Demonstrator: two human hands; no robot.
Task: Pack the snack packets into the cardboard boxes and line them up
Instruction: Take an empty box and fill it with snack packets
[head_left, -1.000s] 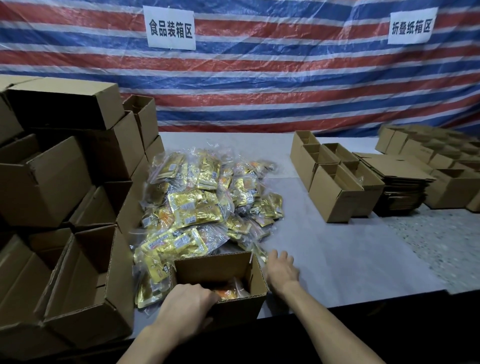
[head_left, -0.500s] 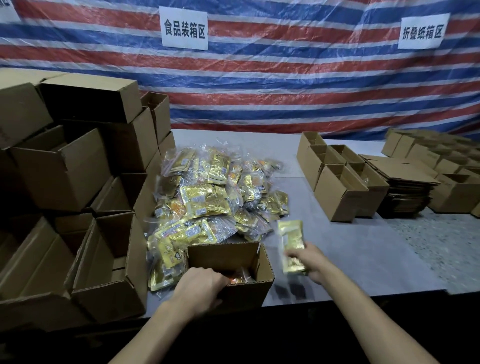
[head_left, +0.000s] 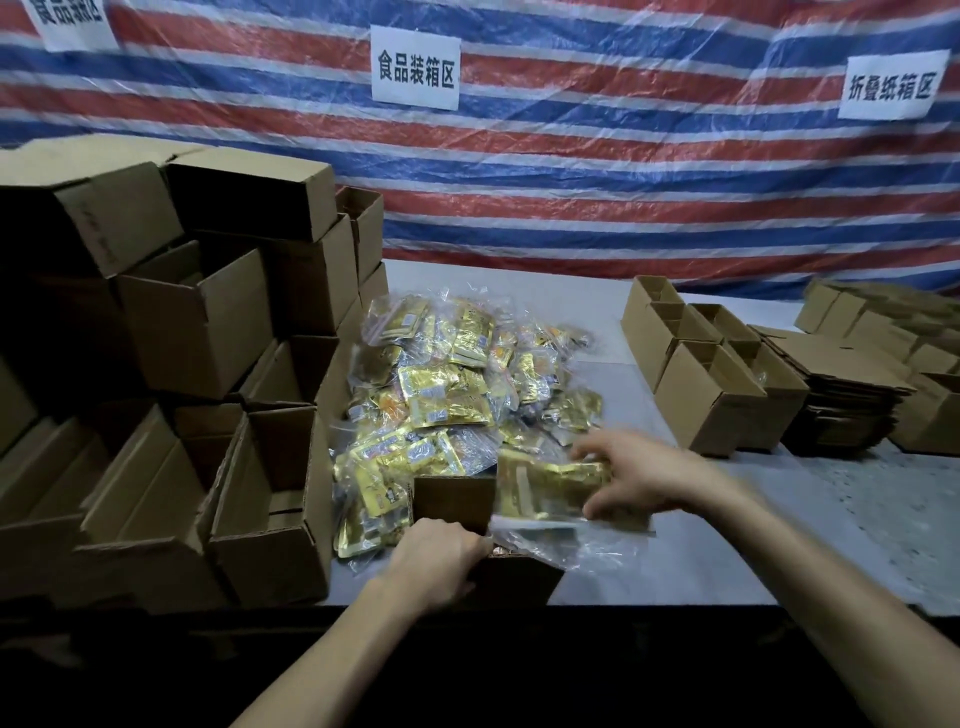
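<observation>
A small open cardboard box (head_left: 454, 499) stands at the table's near edge. My left hand (head_left: 439, 558) grips its near rim. My right hand (head_left: 631, 475) pinches a gold snack packet (head_left: 548, 488) and holds it flat over the box's opening, blurred by motion. Clear plastic hangs from the packet over the box's right side. Just behind the box lies a heap of gold snack packets (head_left: 467, 384). The inside of the box is hidden by the packet and my left hand.
Stacked empty cardboard boxes (head_left: 197, 322) tower on the left, some lying on their sides. A row of open boxes (head_left: 706, 384) stands at the right, beside a stack of flattened cardboard (head_left: 841, 400). Bare grey table top (head_left: 727, 545) lies right of my hands.
My right hand picked a gold packet from the table beside the box, lifted it, and has brought it left over the box opening. My left hand has stayed on the box rim.
</observation>
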